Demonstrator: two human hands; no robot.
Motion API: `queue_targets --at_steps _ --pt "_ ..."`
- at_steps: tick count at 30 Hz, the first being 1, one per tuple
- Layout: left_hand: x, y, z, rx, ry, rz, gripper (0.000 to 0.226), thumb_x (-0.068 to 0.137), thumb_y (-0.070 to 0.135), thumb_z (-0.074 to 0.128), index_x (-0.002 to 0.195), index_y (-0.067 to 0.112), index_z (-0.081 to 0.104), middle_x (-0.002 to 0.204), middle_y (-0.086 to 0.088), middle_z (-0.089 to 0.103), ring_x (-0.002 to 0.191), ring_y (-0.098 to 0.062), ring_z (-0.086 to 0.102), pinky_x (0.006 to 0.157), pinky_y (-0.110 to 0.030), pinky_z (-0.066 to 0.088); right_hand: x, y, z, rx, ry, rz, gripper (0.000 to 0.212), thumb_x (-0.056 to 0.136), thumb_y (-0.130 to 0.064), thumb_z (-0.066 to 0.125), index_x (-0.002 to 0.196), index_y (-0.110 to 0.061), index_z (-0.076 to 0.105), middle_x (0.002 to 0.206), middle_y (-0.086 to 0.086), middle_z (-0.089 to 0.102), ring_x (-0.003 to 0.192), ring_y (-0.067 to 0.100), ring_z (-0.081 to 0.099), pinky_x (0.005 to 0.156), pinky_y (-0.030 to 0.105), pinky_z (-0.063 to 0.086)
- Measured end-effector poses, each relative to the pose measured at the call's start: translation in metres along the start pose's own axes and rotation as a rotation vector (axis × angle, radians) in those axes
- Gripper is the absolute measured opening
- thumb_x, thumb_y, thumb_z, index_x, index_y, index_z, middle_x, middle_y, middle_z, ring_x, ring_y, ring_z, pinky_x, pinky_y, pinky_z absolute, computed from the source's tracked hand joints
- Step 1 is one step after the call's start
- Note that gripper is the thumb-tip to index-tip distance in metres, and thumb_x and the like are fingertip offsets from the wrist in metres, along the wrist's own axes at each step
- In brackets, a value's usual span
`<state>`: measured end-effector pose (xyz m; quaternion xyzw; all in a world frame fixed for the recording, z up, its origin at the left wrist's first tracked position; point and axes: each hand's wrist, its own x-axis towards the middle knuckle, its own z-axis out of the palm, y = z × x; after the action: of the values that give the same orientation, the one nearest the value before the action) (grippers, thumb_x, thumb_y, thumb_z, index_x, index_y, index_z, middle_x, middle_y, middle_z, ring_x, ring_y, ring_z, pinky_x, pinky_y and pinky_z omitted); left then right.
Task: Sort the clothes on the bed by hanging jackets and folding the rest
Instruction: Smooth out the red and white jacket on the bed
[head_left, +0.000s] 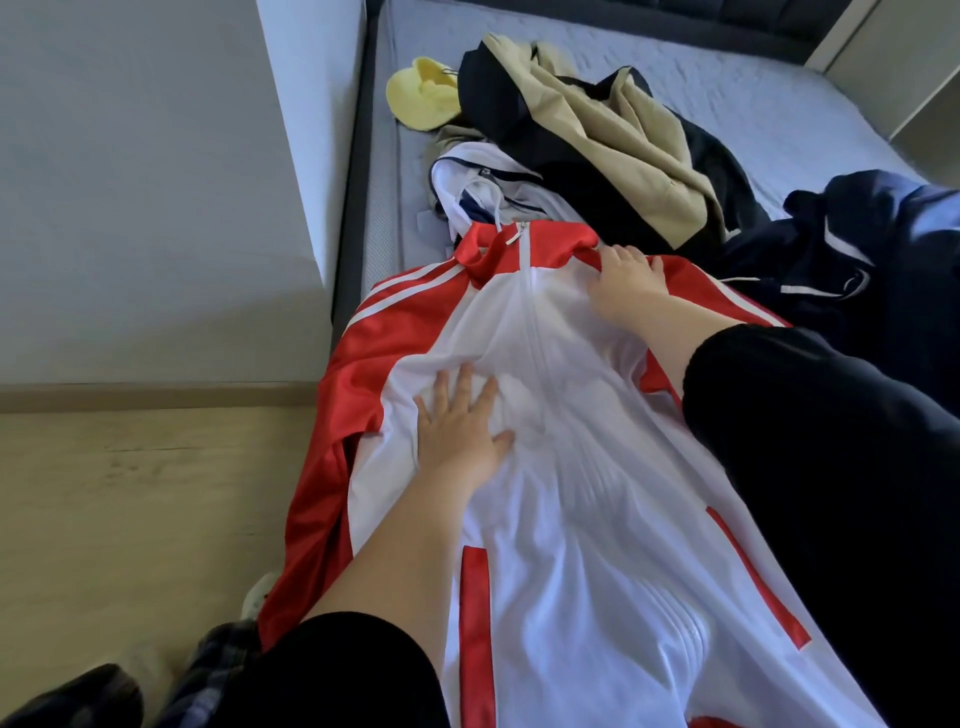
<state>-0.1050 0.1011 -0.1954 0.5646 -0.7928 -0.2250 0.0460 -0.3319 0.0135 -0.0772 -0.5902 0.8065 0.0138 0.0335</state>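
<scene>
The jacket (571, 493) is white down the front, with red shoulders, red sleeves and a red collar. Two white stripes run along the shoulder, there is a red strip at each pocket, and a white zip (537, 322) is closed up to the collar. It lies front up along the near edge of the bed (727, 93), collar pointing away from the person; one red sleeve hangs over the bed's side toward the floor (104, 493).

The left hand (460, 431) lies flat on the white chest panel just left of the zip, fingers straight and spread, pressing the cloth. The right hand (626, 286) is farther up, on the red shoulder just beside the collar. Its fingertips bend onto the red cloth, and whether they pinch it or only press I cannot tell. The zip runs between the two hands.

Count: one red and white jacket and two hands. Four other pieces lie beyond it: a white top (483, 192) with dark trim touching the collar, a beige and navy coat (597, 135) behind that, a yellow piece (421, 96) near the bed's far left edge, and a navy piece (831, 270) with white stripes to the right
</scene>
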Motion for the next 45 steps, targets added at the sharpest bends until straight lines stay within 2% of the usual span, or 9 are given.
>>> queue_targets --at_steps 3,8,12,15,22,28,32,37,45 --pt "0.002 0.000 -0.001 -0.028 -0.021 -0.012 0.073 0.090 0.055 0.047 0.150 0.040 0.008 0.159 0.008 -0.016 0.145 -0.021 -0.019 0.114 -0.050 -0.008 0.010 -0.002 -0.001 0.000 -0.080 0.096 0.051 0.098 -0.034 0.032 0.143 -0.010 0.031 0.141 0.015 0.043 0.135 0.033 0.032 0.114 0.056 0.007" --pt "0.003 0.003 -0.005 -0.067 -0.036 -0.026 0.070 0.089 0.050 0.051 0.149 0.042 0.016 0.159 0.009 -0.013 0.146 -0.021 -0.014 0.115 -0.050 -0.006 0.016 -0.010 -0.005 0.078 -0.036 0.185 0.052 0.098 -0.042 0.029 0.131 -0.008 0.050 0.132 0.016 0.051 0.125 0.037 0.040 0.107 0.051 0.027" --pt "0.001 0.013 -0.034 -0.150 0.166 -0.026 0.035 0.088 0.027 0.051 0.122 0.027 0.060 0.140 0.000 0.044 0.132 -0.025 0.037 0.105 -0.037 0.031 0.000 -0.016 -0.014 0.166 0.175 0.135 0.034 0.093 -0.034 0.039 0.104 -0.011 0.062 0.108 0.012 0.063 0.108 0.035 0.052 0.098 0.044 0.032" --pt "-0.018 0.024 -0.067 -0.566 0.407 -0.206 0.034 0.085 0.006 0.048 0.111 0.014 0.068 0.115 -0.004 0.064 0.109 -0.023 0.056 0.088 -0.025 0.039 -0.022 -0.016 -0.028 0.276 0.306 0.119 0.021 0.090 -0.031 0.044 0.081 -0.017 0.058 0.086 0.005 0.062 0.096 0.033 0.054 0.095 0.043 0.031" --pt "-0.056 0.038 -0.150 -0.438 0.598 -0.017 0.038 0.082 -0.002 0.051 0.118 0.002 0.064 0.120 -0.014 0.062 0.115 -0.030 0.053 0.100 -0.035 0.039 -0.082 -0.002 -0.068 0.377 0.433 0.279 0.024 0.084 -0.033 0.049 0.074 -0.016 0.062 0.084 0.009 0.063 0.093 0.031 0.052 0.093 0.038 0.030" --pt "-0.071 0.060 -0.189 -0.308 0.304 -0.117 0.037 0.087 0.010 0.048 0.120 0.015 0.064 0.128 -0.009 0.057 0.116 -0.027 0.054 0.097 -0.033 0.043 -0.137 0.020 -0.081 0.510 0.169 0.514 0.023 0.086 -0.028 0.055 0.097 -0.009 0.063 0.102 0.015 0.066 0.105 0.035 0.055 0.098 0.040 0.036" --pt "-0.081 0.085 -0.199 -0.184 0.211 -0.094 0.039 0.088 0.016 0.046 0.124 0.020 0.061 0.127 -0.007 0.057 0.112 -0.030 0.055 0.093 -0.035 0.047 -0.171 0.034 -0.085 0.689 0.181 0.538 0.014 0.083 -0.021 0.052 0.090 -0.011 0.060 0.100 0.016 0.064 0.104 0.035 0.055 0.095 0.040 0.039" --pt "-0.088 0.111 -0.211 -0.112 0.208 -0.034 0.055 0.092 0.022 0.048 0.145 0.017 0.035 0.142 -0.013 0.042 0.128 -0.033 0.042 0.105 -0.044 0.038 -0.194 0.030 -0.107 0.689 0.294 0.298 0.011 0.071 -0.012 0.050 0.065 -0.016 0.059 0.069 0.004 0.061 0.076 0.030 0.054 0.080 0.035 0.030" --pt "-0.119 0.073 -0.302 0.037 0.581 -0.138 0.062 0.099 0.045 0.034 0.151 0.019 0.014 0.150 -0.011 0.033 0.137 -0.031 0.031 0.108 -0.054 0.030 -0.201 -0.041 -0.189 0.995 0.485 0.030 0.022 0.067 -0.004 0.051 0.053 -0.019 0.054 0.054 -0.005 0.052 0.072 0.025 0.053 0.059 0.029 0.039"
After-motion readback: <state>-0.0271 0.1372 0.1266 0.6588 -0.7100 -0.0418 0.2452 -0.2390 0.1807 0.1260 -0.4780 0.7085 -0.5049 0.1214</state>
